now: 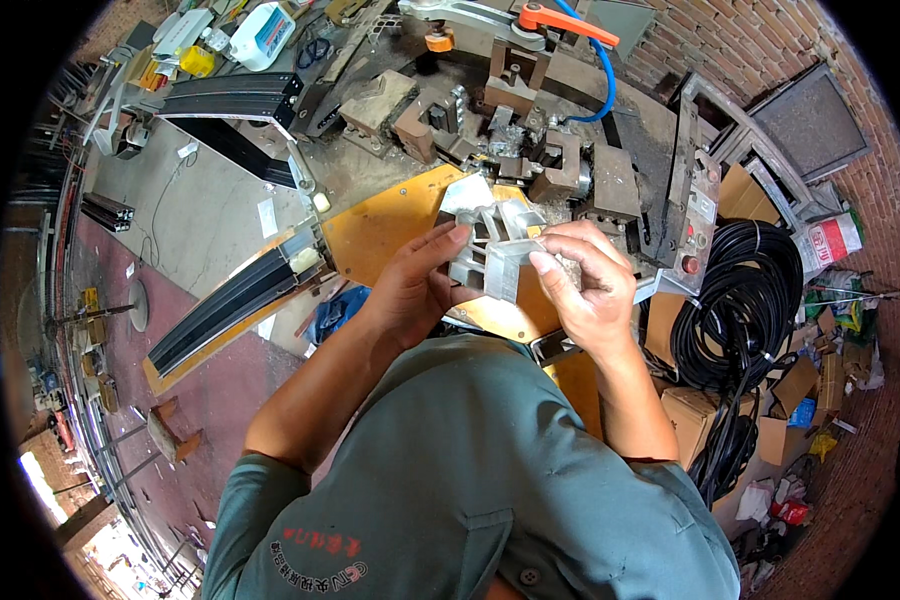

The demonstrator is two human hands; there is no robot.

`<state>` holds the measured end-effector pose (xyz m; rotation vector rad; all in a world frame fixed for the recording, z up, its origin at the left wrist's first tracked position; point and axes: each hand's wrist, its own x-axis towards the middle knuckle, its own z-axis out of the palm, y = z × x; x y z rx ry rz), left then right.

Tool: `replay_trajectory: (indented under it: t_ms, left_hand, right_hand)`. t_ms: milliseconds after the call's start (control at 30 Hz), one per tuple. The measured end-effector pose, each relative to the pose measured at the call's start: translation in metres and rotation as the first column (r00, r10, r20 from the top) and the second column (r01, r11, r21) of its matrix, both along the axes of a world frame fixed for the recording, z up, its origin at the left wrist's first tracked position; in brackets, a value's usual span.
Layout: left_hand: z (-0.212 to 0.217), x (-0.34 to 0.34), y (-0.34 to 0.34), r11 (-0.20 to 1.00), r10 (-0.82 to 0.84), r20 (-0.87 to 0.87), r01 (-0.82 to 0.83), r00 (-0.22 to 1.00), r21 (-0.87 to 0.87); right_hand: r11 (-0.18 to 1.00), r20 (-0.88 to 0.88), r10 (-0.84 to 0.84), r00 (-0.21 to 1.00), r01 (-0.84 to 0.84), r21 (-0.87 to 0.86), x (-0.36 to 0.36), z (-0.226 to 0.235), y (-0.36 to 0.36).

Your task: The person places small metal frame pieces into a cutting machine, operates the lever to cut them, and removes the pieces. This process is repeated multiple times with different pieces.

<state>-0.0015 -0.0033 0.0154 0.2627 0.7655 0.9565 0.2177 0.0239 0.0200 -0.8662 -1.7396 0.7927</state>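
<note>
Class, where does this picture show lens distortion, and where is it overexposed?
Head view: black corners surround the round fisheye image, and the brick wall curves along the right rim; head view: a lower-left patch is blown out white, while the held silver metal pieces look readable.

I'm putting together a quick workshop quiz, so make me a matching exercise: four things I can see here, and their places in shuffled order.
Things:
1. Silvery ribbed metal pieces
2. Coiled black cable
3. Thin curved blue hose
4. White plastic jug

Places:
A. At the right, by brown cardboard boxes
B. At the upper left
C. Held between the left hand and right hand
D. By the orange lever handle

Pairs: 1-C, 2-A, 3-D, 4-B
</note>
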Motion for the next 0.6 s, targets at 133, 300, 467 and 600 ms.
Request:
replay_trajectory:
  t_ms: [133,300,467,600]
  left_hand:
    - [-0.004,0.001,-0.002,0.997,0.038,-0.047,-0.035,0.998,0.074]
    - [0.006,0.008,-0.008,0.952,0.173,-0.086,-0.144,0.981,0.269]
    - [0.003,0.006,-0.008,0.822,0.265,-0.21,-0.106,0.941,0.56]
    - [0.021,0.008,-0.015,0.732,0.27,-0.286,-0.003,0.92,0.682]
  right_hand:
    - [0.998,-0.033,-0.002,0.999,0.001,-0.056,0.001,0.001,-0.003]
    - [0.966,-0.29,-0.038,0.956,-0.039,-0.256,-0.007,-0.006,-0.019]
    - [0.877,-0.437,0.035,0.899,-0.238,-0.418,-0.018,0.002,-0.033]
    - [0.827,-0.494,-0.014,0.869,-0.268,-0.494,-0.022,0.016,-0.036]
